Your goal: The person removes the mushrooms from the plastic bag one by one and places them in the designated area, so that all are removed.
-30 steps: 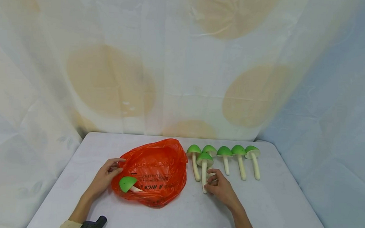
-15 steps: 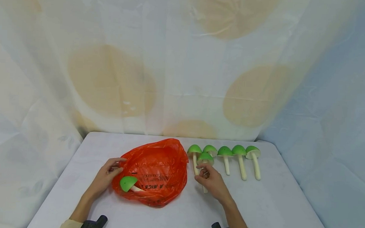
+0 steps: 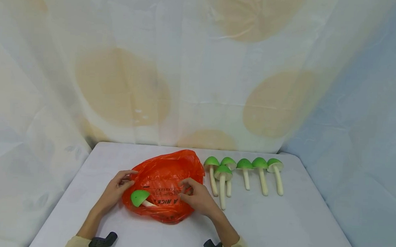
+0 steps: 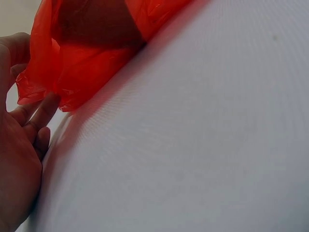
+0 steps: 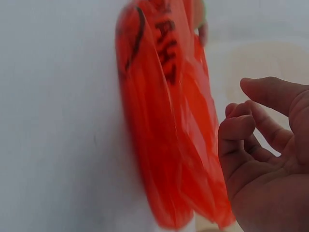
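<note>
A red plastic bag [image 3: 165,177] with black print lies with its mouth spread on the table. Inside its near left part is a toy mushroom [image 3: 140,198] with a green cap and pale stem. At the bag's left rim, my left hand [image 3: 114,189] holds the plastic between thumb and fingers; the left wrist view shows the fingers [image 4: 44,112] against the bag's edge. My right hand [image 3: 198,198] is over the bag's right side. In the right wrist view its fingers are loosely bent, with a gap to the thumb [image 5: 270,92] and nothing between them.
Several more green-capped toy mushrooms [image 3: 262,176] lie in a row to the right of the bag, one [image 3: 222,186] set nearer than the others. The table [image 3: 296,225] has a white cover. Patterned curtains [image 3: 203,65] surround its back and sides.
My right hand has moved left from the nearest mushroom's stem to over the bag. That mushroom lies where it was. The left hand and the bag have stayed nearly still.
</note>
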`<move>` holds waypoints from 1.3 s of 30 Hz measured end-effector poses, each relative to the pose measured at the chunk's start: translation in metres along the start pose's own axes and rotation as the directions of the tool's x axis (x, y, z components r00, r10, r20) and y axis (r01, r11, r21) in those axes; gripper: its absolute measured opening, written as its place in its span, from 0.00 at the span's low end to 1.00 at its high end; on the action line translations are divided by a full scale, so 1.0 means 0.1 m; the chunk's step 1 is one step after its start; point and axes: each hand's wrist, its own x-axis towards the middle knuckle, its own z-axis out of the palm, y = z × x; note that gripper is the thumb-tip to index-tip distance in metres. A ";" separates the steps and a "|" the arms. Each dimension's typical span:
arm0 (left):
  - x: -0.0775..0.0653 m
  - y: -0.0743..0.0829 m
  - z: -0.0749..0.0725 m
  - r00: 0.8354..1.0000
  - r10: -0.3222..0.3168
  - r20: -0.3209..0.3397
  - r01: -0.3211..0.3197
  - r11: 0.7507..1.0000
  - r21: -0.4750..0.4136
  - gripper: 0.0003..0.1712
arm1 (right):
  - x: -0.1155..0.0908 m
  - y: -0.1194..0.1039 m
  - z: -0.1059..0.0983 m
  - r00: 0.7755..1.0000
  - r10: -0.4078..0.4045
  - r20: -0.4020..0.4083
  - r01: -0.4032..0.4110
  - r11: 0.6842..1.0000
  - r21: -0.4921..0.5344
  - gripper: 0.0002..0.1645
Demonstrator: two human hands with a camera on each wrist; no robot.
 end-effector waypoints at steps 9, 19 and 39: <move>-0.02 -0.02 0.02 1.000 -0.004 0.008 0.004 1.000 -0.005 0.19 | 0.11 -0.08 0.30 0.994 -0.002 0.112 0.004 1.000 -0.010 0.18; -0.01 0.00 -0.01 1.000 0.008 0.006 -0.008 1.000 0.004 0.19 | 0.19 -0.11 0.44 0.983 0.022 0.181 -0.018 1.000 -0.025 0.18; -0.01 0.00 -0.01 1.000 0.009 0.002 -0.009 1.000 0.025 0.19 | 0.23 -0.11 0.65 0.967 0.089 0.239 -0.054 0.987 -0.150 0.17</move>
